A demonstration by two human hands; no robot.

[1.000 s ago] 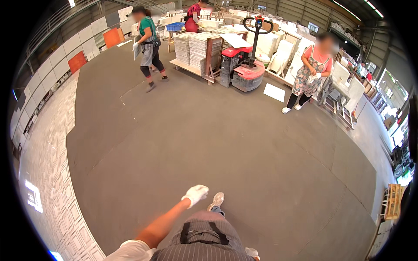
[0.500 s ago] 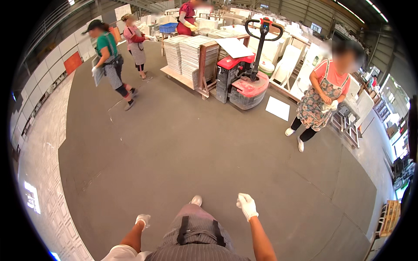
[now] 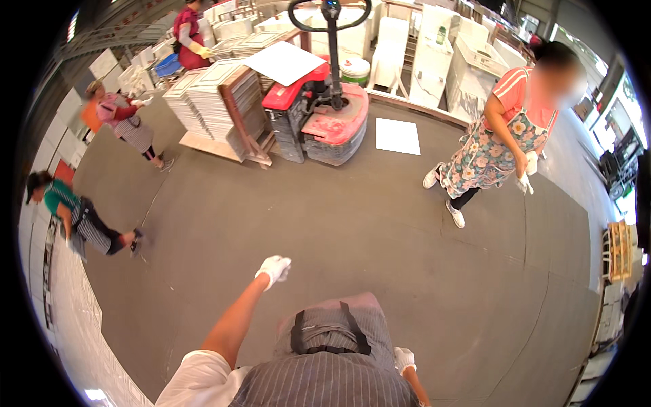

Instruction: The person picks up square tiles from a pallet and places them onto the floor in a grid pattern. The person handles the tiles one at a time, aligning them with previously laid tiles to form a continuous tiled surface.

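My left hand, in a white glove, is stretched out ahead of my body over the grey floor. Its fingers are curled in, with nothing visible in them. My right hand, also gloved in white, hangs low beside my striped apron; its fingers are mostly hidden. Neither hand touches anything that I can see. The nearest loose thing on the floor ahead is a white square sheet.
Ahead stands a red and black pallet truck beside a pallet stacked with pale tiles. A person in a floral apron walks at the right. Several others are at the left and back. Wooden pallets stand far right.
My left arm has swung forward and my right arm back. The view has turned right and come nearer the pallet truck. The person in the floral apron has turned and stepped.
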